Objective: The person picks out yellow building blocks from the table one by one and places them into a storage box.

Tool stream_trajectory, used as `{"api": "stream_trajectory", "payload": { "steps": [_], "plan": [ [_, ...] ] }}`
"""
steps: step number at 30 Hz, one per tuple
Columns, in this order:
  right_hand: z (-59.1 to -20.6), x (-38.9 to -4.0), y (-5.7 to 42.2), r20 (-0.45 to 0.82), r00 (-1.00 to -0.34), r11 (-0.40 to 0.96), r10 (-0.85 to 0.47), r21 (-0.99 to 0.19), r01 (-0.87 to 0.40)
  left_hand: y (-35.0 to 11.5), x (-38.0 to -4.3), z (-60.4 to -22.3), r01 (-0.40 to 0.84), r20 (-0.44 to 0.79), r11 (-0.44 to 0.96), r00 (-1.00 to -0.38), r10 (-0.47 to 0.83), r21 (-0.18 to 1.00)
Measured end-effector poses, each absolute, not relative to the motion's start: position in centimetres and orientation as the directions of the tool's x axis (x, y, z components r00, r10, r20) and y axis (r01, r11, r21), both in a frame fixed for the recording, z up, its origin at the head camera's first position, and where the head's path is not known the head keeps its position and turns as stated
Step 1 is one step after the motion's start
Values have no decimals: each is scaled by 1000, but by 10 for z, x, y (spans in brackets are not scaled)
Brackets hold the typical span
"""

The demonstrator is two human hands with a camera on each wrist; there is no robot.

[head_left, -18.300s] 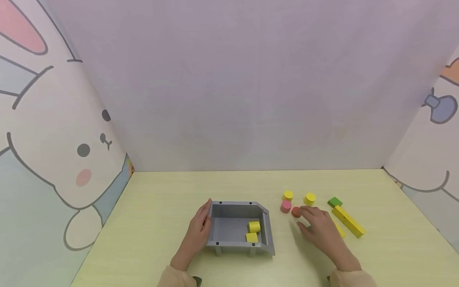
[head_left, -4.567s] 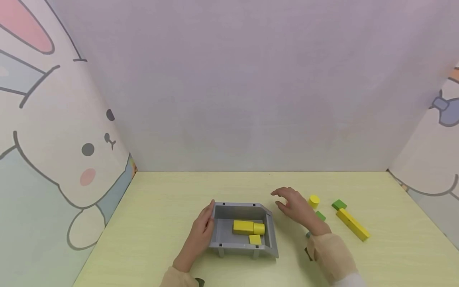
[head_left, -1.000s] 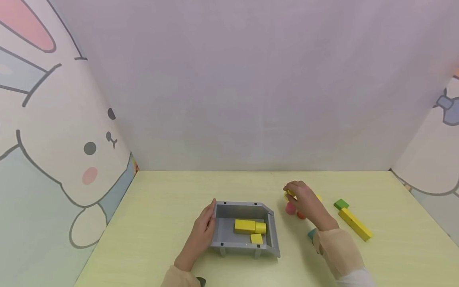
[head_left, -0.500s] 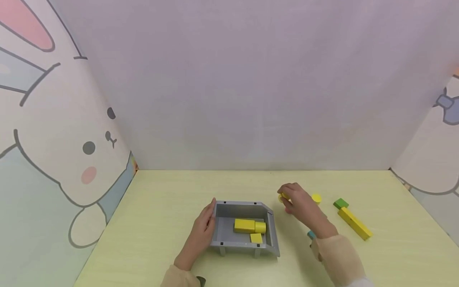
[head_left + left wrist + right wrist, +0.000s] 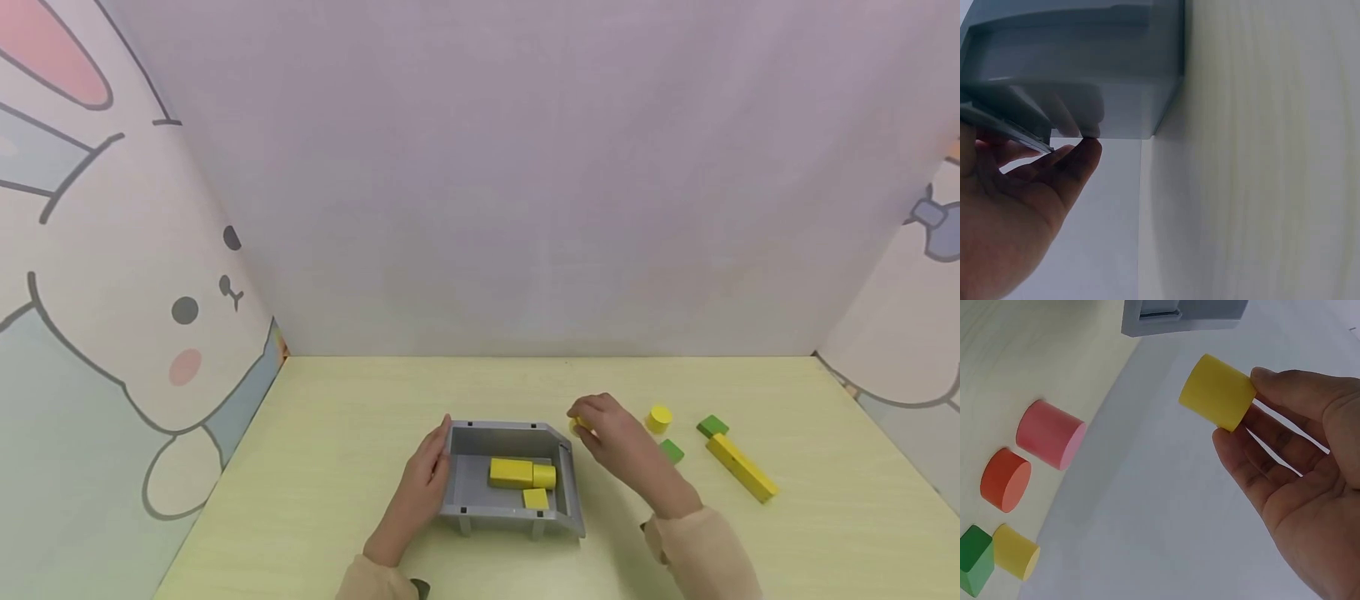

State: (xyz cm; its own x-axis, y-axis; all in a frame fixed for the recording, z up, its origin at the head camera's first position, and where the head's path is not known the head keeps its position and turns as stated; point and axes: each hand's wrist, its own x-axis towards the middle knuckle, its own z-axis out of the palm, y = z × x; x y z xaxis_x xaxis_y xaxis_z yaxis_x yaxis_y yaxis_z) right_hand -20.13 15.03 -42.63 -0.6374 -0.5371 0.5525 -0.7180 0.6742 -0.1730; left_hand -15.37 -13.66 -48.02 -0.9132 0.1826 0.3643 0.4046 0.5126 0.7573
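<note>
A grey plastic storage bin [image 5: 468,483] stands on the table. My left hand [image 5: 422,477] grips its left end; in the left wrist view, the fingers [image 5: 1079,165] reach under the bin's lip. Inside the bin lie a yellow rectangular block [image 5: 511,473], a yellow cylinder [image 5: 544,477] and a yellow square block [image 5: 536,499]. Just beyond the bin's right back corner, my right hand [image 5: 622,444] holds another yellow cylinder block [image 5: 1218,392], pinched between thumb and fingers. That cylinder is raised off the table in the right wrist view.
To the right lie a yellow cylinder [image 5: 659,418], two green blocks [image 5: 712,427] and a long yellow bar [image 5: 742,467]. The right wrist view shows a pink cylinder [image 5: 1050,434] and a red cylinder [image 5: 1005,480]. A pale wall [image 5: 547,208] rises behind the table [image 5: 360,408].
The long-ago red cylinder under my right hand is let go; a yellow rectangular block has joined the bin. Over the last second, my right hand lifts a yellow cylinder leftward toward the bin.
</note>
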Motion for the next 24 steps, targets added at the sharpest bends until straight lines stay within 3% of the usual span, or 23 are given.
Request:
{"api": "stream_trajectory", "payload": {
  "steps": [17,24],
  "plan": [
    [-418,-180,131,624,-508,567,-594,-123,-815,-136,-153,-478,395,354,506,-918,180,767],
    [-417,-174,121,603,-503,540,-619,-138,-830,-136,-152,-477,385,345,505,-922,175,772]
  ]
}}
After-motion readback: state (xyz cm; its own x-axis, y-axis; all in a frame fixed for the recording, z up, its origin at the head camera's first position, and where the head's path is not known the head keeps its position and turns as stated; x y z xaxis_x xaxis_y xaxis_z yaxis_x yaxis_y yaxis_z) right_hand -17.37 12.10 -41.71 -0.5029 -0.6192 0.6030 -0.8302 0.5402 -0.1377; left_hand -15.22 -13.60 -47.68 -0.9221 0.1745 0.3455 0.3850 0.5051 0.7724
